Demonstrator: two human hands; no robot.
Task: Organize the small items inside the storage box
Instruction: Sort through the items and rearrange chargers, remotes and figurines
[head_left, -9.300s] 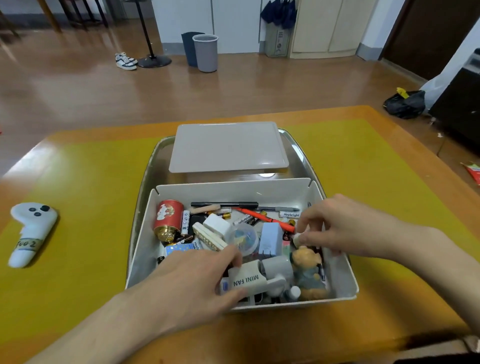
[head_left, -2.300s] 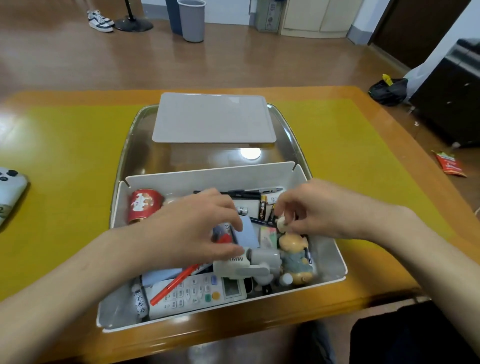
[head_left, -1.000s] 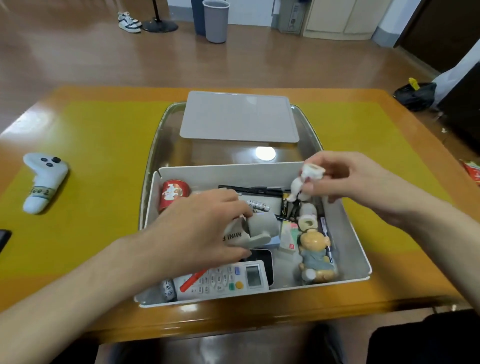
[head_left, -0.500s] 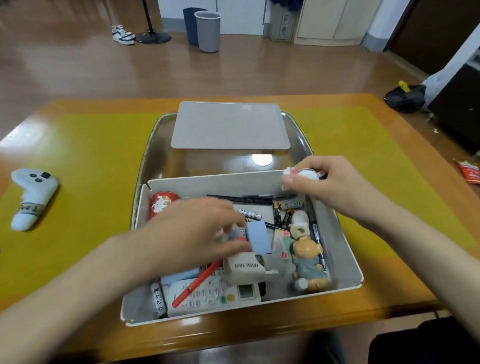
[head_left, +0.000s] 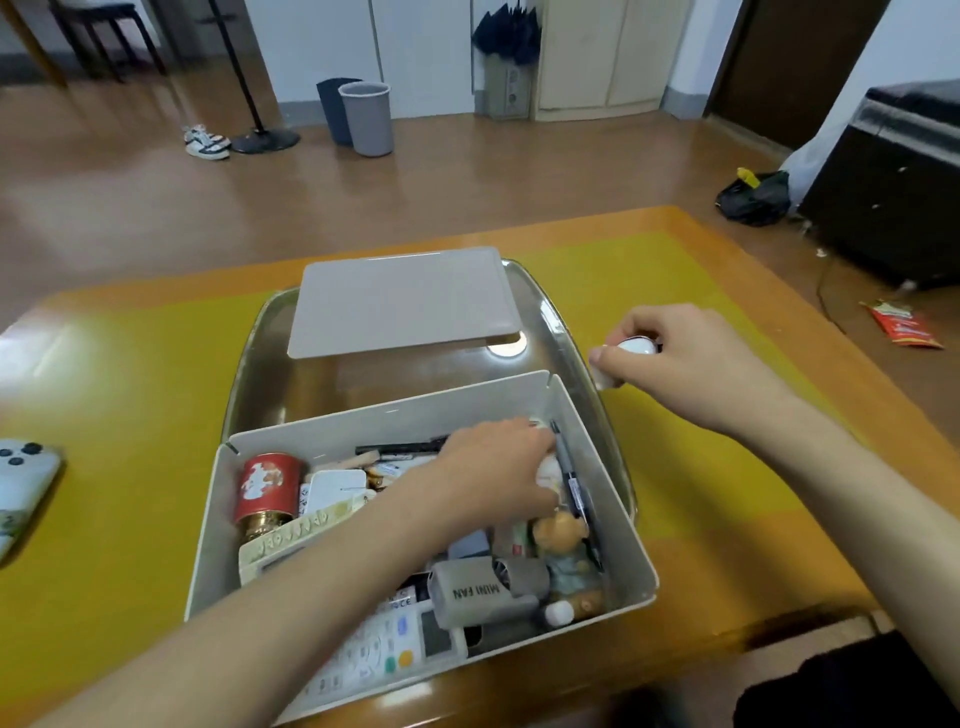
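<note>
The white storage box (head_left: 395, 411) sits on a metal tray (head_left: 260, 358) and is full of small items. Among them are a red tin (head_left: 266, 486), a grey mini fan (head_left: 485, 592), a calculator (head_left: 387, 652), a bear figurine (head_left: 563, 540) and a black pen (head_left: 574, 483). My left hand (head_left: 496, 467) reaches into the box's right rear part, fingertips down on a pale small item (head_left: 549, 474); the grip is hidden. My right hand (head_left: 675, 364) hovers outside the box, over the tray's right rim, pinching a small white item (head_left: 635, 345).
The box's flat lid (head_left: 402, 301) lies across the far end of the tray. A white game controller (head_left: 21, 483) rests on the yellow mat (head_left: 130, 395) at the left. The table's front edge runs just below the box.
My right hand has carried the small white item out of the box and to the right. My left hand has moved from the middle of the box to its right rear part.
</note>
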